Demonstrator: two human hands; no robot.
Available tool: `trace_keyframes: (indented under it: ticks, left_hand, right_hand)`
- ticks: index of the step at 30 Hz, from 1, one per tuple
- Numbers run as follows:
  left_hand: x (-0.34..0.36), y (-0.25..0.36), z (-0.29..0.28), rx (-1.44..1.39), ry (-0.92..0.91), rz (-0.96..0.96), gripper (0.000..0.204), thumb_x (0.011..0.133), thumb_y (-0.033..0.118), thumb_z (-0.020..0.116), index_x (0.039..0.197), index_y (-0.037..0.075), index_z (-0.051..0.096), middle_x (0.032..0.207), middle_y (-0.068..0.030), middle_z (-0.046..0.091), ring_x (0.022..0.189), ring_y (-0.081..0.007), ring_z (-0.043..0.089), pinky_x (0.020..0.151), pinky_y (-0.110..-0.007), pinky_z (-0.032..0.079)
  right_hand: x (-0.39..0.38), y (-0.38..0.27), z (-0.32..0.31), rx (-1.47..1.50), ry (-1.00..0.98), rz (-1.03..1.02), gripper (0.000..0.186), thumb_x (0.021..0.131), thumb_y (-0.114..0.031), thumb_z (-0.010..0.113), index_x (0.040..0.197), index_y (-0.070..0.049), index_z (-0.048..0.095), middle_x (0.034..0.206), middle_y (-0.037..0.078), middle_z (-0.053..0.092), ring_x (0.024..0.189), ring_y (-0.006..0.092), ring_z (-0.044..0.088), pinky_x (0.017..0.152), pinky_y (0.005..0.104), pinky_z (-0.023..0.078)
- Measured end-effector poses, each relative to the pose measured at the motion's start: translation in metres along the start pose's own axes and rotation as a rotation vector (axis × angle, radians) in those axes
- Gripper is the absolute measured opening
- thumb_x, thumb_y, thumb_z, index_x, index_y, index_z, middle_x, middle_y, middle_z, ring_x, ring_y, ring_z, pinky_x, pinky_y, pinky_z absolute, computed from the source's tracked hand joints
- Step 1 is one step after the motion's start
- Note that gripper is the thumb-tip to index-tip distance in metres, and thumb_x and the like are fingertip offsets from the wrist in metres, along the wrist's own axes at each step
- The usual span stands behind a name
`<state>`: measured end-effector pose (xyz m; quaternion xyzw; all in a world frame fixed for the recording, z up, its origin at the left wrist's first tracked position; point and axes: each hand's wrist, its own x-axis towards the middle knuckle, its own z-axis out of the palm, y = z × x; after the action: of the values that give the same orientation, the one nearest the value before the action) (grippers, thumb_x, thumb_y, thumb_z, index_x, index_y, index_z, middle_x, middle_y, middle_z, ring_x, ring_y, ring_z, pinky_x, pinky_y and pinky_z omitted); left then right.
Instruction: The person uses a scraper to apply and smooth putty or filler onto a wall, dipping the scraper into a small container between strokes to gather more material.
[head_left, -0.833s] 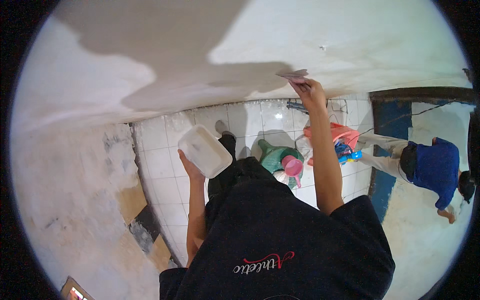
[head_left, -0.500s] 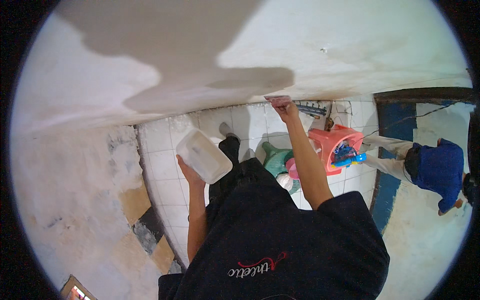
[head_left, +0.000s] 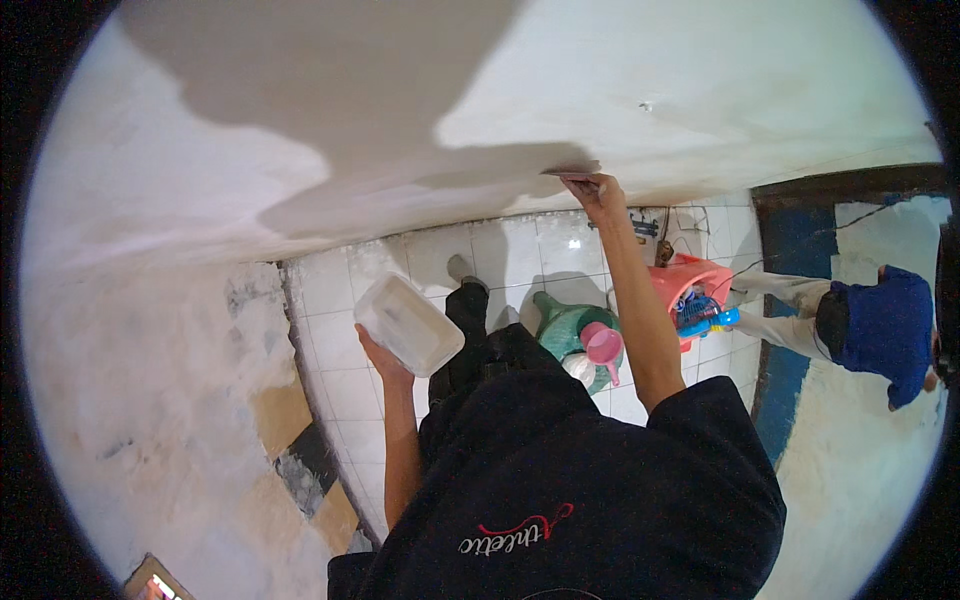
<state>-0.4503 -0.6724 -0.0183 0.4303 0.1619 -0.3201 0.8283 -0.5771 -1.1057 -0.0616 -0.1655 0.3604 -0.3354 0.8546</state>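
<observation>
My left hand [head_left: 385, 356] grips a whitish rectangular plastic tub [head_left: 412, 322] by its near-left side, with the thumb side along the rim. Its contents look pale and cannot be made out clearly. With my right arm stretched forward, my right hand [head_left: 601, 198] pinches a thin, flat scraper [head_left: 569, 170]. The scraper lies against or very close to the pale plastered wall [head_left: 560, 90]; whether it touches I cannot tell. My shadow falls across this wall.
On the white tiled floor [head_left: 335, 340] stands a green container [head_left: 560, 318] with a pink dipper [head_left: 603, 345]. A coral plastic stool [head_left: 705, 275] holds assorted items and a blue object. Another person [head_left: 880, 325] in blue stands at the right. A patchy wall [head_left: 180, 380] bounds the left.
My right hand and the scraper have moved up the wall and slightly right. My left hand still holds the tub, almost unmoved. More of the pink dipper shows.
</observation>
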Motion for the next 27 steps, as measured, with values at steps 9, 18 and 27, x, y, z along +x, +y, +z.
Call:
trace_keyframes:
  ticks: [9, 18, 27]
  left_hand:
    - [-0.008, -0.014, 0.02, 0.056, -0.026, -0.01, 0.066, 0.093, 0.059, 0.032, 0.135, 0.009, 0.039, 0.127, -0.0112, 0.05, 0.116, -0.0285, 0.049, 0.098, -0.043, 0.042]
    - [-0.026, -0.011, -0.01, 0.054, -0.008, 0.036, 0.063, 0.094, 0.056, 0.03, 0.136, 0.01, 0.038, 0.131, -0.0111, 0.048, 0.118, -0.0291, 0.048, 0.099, -0.044, 0.041]
    - [-0.024, -0.008, 0.017, 0.073, -0.035, 0.059, 0.062, 0.093, 0.056, 0.03, 0.135, 0.011, 0.038, 0.129, -0.011, 0.048, 0.117, -0.03, 0.048, 0.098, -0.047, 0.042]
  right_hand:
    - [-0.041, -0.044, 0.035, -0.059, -0.075, -0.133, 0.026, 0.089, -0.004, 0.038, 0.105, 0.016, 0.043, 0.111, 0.027, 0.049, 0.107, 0.043, 0.052, 0.099, 0.0547, 0.045]
    - [-0.12, -0.037, 0.049, 0.013, 0.037, -0.164, 0.012, 0.086, 0.002, 0.046, 0.093, 0.007, 0.053, 0.094, 0.018, 0.059, 0.093, 0.0292, 0.061, 0.089, 0.0454, 0.053]
    - [0.024, 0.059, -0.034, 0.033, 0.124, -0.038, 0.015, 0.081, 0.004, 0.043, 0.09, 0.012, 0.053, 0.094, 0.022, 0.059, 0.089, 0.0322, 0.061, 0.087, 0.0429, 0.054]
